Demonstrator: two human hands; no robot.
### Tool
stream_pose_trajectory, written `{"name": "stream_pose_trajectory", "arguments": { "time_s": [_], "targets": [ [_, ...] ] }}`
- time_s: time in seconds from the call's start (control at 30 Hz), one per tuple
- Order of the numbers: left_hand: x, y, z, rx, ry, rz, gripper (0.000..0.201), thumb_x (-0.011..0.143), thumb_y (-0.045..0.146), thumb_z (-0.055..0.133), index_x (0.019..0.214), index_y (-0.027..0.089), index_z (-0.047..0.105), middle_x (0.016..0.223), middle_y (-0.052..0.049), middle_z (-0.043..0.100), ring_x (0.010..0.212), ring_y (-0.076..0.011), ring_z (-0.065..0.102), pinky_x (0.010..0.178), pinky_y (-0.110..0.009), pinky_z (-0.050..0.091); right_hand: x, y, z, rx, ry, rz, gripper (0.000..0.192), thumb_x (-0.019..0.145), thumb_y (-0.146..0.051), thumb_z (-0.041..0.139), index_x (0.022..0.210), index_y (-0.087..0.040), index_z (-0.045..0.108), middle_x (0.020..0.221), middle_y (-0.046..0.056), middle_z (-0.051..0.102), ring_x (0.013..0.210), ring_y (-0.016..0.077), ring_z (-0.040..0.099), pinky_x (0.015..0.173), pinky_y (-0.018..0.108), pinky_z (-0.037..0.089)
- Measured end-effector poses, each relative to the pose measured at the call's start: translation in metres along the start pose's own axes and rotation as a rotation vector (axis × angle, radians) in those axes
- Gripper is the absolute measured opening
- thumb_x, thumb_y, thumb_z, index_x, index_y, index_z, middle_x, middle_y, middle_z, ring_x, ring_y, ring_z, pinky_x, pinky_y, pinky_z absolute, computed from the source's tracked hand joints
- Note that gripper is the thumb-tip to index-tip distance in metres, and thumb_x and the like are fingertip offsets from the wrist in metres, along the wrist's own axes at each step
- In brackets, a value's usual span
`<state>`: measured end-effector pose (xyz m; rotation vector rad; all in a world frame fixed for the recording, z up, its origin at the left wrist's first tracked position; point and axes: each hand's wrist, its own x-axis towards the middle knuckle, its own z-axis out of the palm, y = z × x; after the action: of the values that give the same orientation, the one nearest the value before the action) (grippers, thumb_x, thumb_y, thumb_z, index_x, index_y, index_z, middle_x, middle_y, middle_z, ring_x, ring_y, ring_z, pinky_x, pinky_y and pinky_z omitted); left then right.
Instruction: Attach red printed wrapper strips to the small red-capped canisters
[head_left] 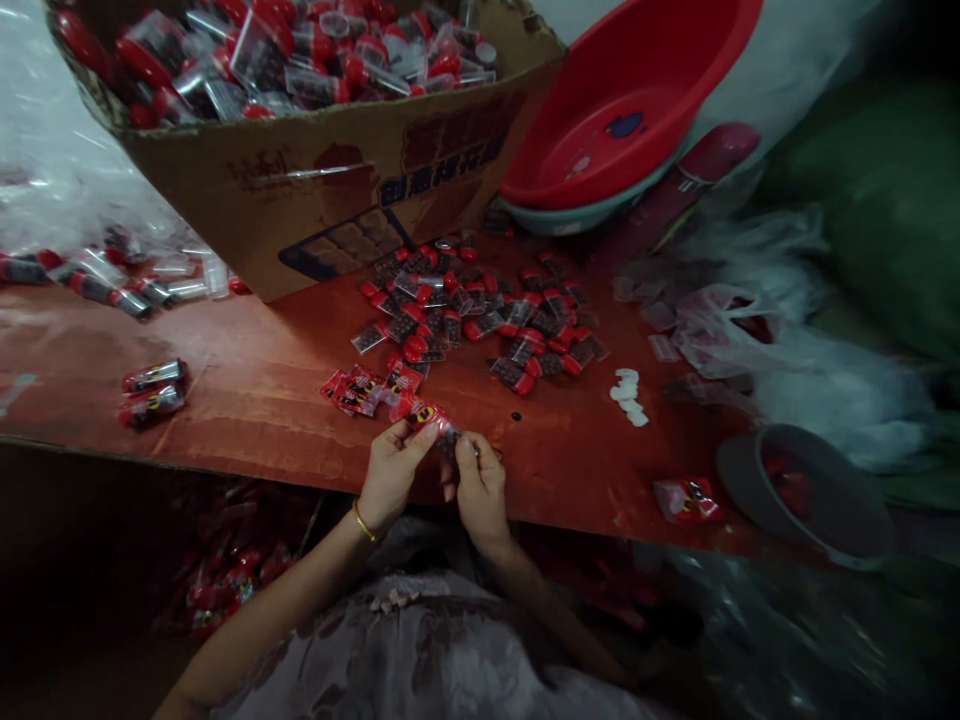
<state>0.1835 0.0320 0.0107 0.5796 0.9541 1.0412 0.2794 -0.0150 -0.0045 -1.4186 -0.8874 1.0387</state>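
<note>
Head view: my left hand pinches a red packet, wrist bent up; right hand curls shut on a small clear case beside it, both at the near edge of the tabletop.

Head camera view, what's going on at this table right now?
A person sits at a red table. The left hand pinches a red printed wrapper, and the right hand holds a small clear case at its end. A pile of similar red-capped cases lies beyond, by a full cardboard box.
</note>
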Motion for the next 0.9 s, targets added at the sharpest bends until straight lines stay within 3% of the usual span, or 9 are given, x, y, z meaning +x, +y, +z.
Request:
{"name": "stream_pose_trajectory", "arguments": {
  "time_s": [0.17,0.27,0.37,0.4,0.47,0.57,0.63,0.77,0.9],
  "targets": [
    [0.002,0.002,0.003,-0.020,0.005,-0.026,0.034,0.057,0.039,0.078,0.078,0.015,0.067,0.078,-0.002,0.068,0.067,-0.0099,0.058,0.070,-0.022,0.046,-0.001,0.000,-0.001,-0.079,-0.086,-0.028,0.029,0.089,-0.048,0.041,0.084,-0.021,0.050,0.053,-0.008,0.047,0.036,0.0050,0.040,0.034,0.016,0.033],
    [0.002,0.003,0.000,0.073,-0.023,0.024,0.032,0.063,0.041,0.073,0.079,0.015,0.067,0.076,-0.002,0.067,0.064,-0.0097,0.056,0.067,-0.022,0.045,0.001,0.003,-0.009,-0.222,-0.130,-0.075,0.028,0.092,-0.042,0.035,0.087,-0.021,0.052,0.061,-0.003,0.055,0.047,0.0088,0.051,0.044,0.019,0.043],
    [0.001,0.006,-0.006,0.326,-0.080,0.145,0.026,0.071,0.039,0.067,0.082,0.016,0.069,0.076,-0.001,0.067,0.067,-0.0120,0.055,0.068,-0.023,0.044,0.012,-0.006,-0.024,-0.466,-0.028,-0.297,0.026,0.092,-0.035,0.038,0.109,-0.021,0.053,0.100,0.007,0.062,0.085,0.0164,0.060,0.076,0.033,0.050],
    [0.000,0.008,-0.007,0.423,-0.106,0.179,0.024,0.072,0.037,0.066,0.084,0.017,0.069,0.076,-0.001,0.067,0.068,-0.0131,0.056,0.068,-0.023,0.044,0.018,-0.013,-0.030,-0.526,0.002,-0.402,0.030,0.090,-0.033,0.041,0.117,-0.022,0.049,0.113,0.010,0.057,0.097,0.0192,0.057,0.086,0.038,0.047],
    [-0.003,0.011,-0.009,0.574,-0.167,0.211,0.023,0.073,0.034,0.065,0.090,0.019,0.070,0.079,-0.001,0.069,0.071,-0.0156,0.058,0.070,-0.024,0.044,0.031,-0.031,-0.040,-0.617,-0.061,-0.619,0.038,0.087,-0.033,0.047,0.124,-0.023,0.047,0.125,0.012,0.049,0.114,0.0239,0.049,0.095,0.045,0.041],
    [-0.007,0.016,-0.008,0.651,-0.214,0.194,0.028,0.070,0.031,0.068,0.096,0.023,0.069,0.084,-0.002,0.071,0.076,-0.0190,0.061,0.072,-0.024,0.044,0.047,-0.059,-0.047,-0.762,-0.256,-0.837,0.031,0.082,-0.037,0.057,0.111,-0.027,0.058,0.125,0.008,0.050,0.120,0.0272,0.043,0.098,0.048,0.037],
    [-0.008,0.018,-0.008,0.671,-0.199,0.177,0.029,0.066,0.030,0.071,0.095,0.025,0.070,0.083,-0.002,0.071,0.076,-0.0200,0.062,0.071,-0.024,0.043,0.053,-0.070,-0.048,-0.837,-0.345,-0.901,0.019,0.080,-0.036,0.060,0.096,-0.027,0.065,0.122,0.006,0.054,0.119,0.0273,0.044,0.098,0.047,0.036],
    [-0.009,0.018,-0.010,0.720,-0.229,0.185,0.029,0.064,0.031,0.073,0.093,0.025,0.070,0.084,-0.001,0.071,0.076,-0.0197,0.062,0.070,-0.023,0.042,0.057,-0.068,-0.043,-0.809,-0.356,-0.898,0.010,0.083,-0.027,0.055,0.079,-0.025,0.064,0.106,0.003,0.063,0.108,0.0234,0.051,0.095,0.044,0.036],
    [-0.007,0.018,-0.010,0.711,-0.366,0.172,0.021,0.070,0.034,0.069,0.085,0.020,0.072,0.077,-0.001,0.069,0.071,-0.0167,0.059,0.065,-0.022,0.041,0.054,-0.051,-0.036,-0.543,-0.162,-0.696,0.016,0.086,-0.028,0.051,0.072,-0.022,0.057,0.091,0.005,0.061,0.089,0.0192,0.056,0.084,0.037,0.044]
  ]
}}
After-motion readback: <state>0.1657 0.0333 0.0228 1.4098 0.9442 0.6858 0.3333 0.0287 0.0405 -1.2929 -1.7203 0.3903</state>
